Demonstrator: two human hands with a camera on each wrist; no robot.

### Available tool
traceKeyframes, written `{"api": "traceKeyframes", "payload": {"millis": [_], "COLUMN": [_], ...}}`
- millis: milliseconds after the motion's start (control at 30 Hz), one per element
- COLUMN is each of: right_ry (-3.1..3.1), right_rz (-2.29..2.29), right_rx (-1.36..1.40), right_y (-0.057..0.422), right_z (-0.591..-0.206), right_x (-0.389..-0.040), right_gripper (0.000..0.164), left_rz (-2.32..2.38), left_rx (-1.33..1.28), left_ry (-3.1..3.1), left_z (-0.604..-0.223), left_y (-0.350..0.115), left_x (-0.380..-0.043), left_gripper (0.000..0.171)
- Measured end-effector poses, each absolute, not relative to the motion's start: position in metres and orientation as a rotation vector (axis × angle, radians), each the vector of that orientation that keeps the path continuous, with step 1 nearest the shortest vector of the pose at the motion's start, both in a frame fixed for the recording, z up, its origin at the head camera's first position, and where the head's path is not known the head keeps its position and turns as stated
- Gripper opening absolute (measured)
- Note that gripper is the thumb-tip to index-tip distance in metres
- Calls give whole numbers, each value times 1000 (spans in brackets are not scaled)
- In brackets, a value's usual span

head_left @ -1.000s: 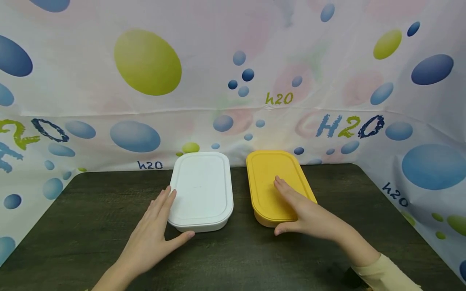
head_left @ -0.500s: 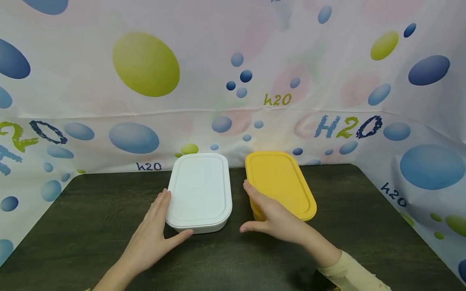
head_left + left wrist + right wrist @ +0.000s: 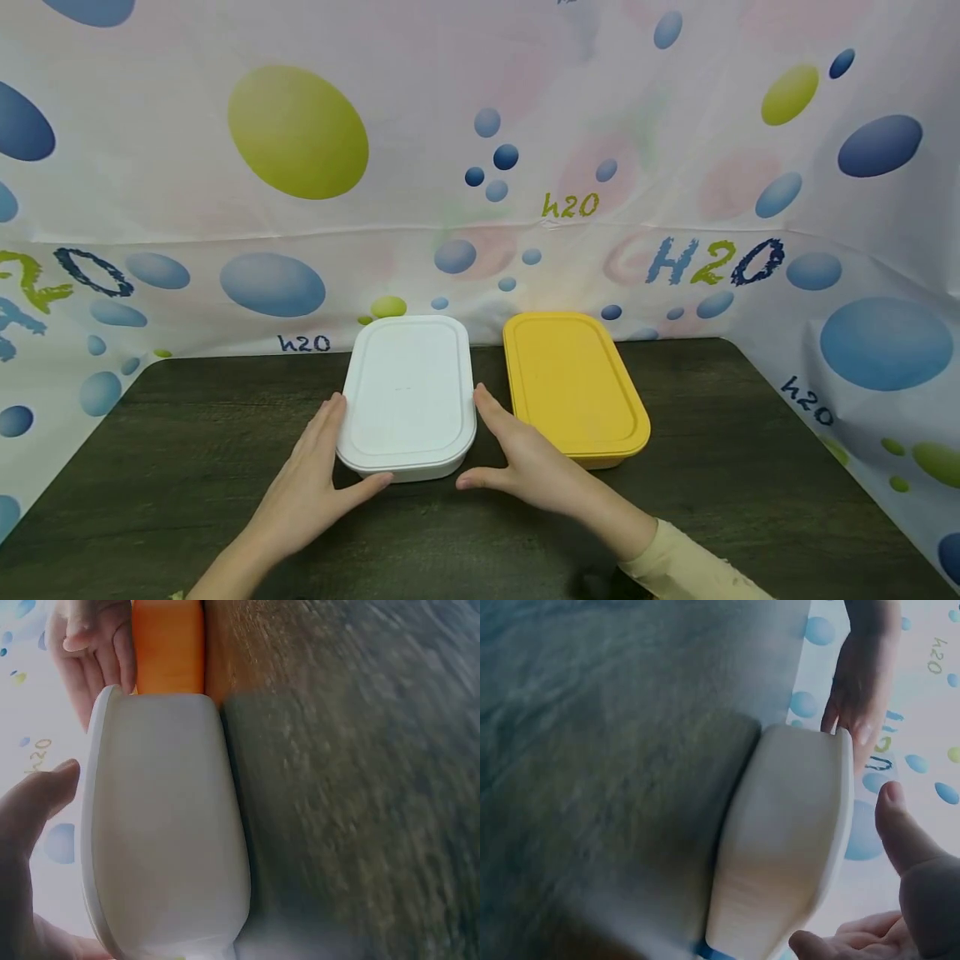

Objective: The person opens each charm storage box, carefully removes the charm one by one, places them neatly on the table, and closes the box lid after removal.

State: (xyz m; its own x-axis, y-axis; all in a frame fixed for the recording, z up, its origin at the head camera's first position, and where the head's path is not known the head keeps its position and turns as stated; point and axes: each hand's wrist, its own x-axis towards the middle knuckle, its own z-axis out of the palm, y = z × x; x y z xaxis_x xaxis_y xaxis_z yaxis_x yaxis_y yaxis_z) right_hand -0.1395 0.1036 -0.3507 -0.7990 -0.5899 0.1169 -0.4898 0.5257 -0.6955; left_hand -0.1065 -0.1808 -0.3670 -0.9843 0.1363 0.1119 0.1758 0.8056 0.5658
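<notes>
A white lidded food container (image 3: 408,387) sits on the dark table, its long sides running away from me. My left hand (image 3: 300,492) lies along its left side with fingers straight and thumb out by the front left corner. On the other side, my right hand (image 3: 536,467) has its fingertips right at the container's right edge, thumb spread toward the front. The left wrist view shows the container's pale side wall (image 3: 165,817) up close, the left thumb (image 3: 49,799) beside the lid rim. In the right wrist view, the right thumb (image 3: 907,832) stands apart from the container (image 3: 780,832).
A yellow lidded container (image 3: 577,383) stands just right of the white one, its front left corner hidden behind my right hand. Behind both, a white backdrop cloth (image 3: 420,208) with coloured spots rises from the back edge of the dark wooden table (image 3: 187,467).
My right hand has moved left, from over the yellow container to the white container's right side. The left hand keeps its place at the white container's left side.
</notes>
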Motion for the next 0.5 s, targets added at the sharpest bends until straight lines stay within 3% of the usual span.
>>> {"api": "traceKeyframes", "payload": {"millis": [500], "right_ry": [2641], "right_rz": [-1159], "right_rx": [-728], "right_y": [86], "right_z": [-369], "right_x": [-150], "right_gripper": [111], "left_rz": [-1164], "left_rx": [-262], "left_ry": [-2880], "left_z": [-374], "left_y": [-190], "left_x": [-121], "left_gripper": [123]}}
